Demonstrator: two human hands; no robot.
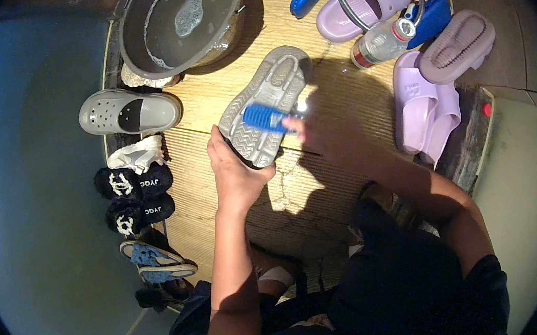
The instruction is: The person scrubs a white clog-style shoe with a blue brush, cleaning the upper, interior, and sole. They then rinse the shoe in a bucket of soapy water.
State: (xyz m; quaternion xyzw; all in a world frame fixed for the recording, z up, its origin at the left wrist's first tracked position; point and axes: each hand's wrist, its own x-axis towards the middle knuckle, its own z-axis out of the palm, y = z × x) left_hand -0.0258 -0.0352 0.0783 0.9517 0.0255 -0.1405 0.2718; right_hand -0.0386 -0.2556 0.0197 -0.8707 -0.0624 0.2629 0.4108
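Observation:
My left hand (239,171) grips a grey clog (283,79) by one end, its treaded sole turned up. In my right hand (298,128) is a blue scrub brush (263,119), slightly blurred, lying over the middle of the sole. The brush hides part of the tread; its bristles cannot be made out. Another grey clog (158,113) with holes in its upper rests upright at the left edge of the ribbed floor.
A basin of sudsy water (137,58) stands at the upper left. Fluffy black slippers (159,207) and blue-strapped sandals (161,273) line the left edge. At right are lilac slides (413,111), a plastic bottle (376,48) and a metal hose (347,7).

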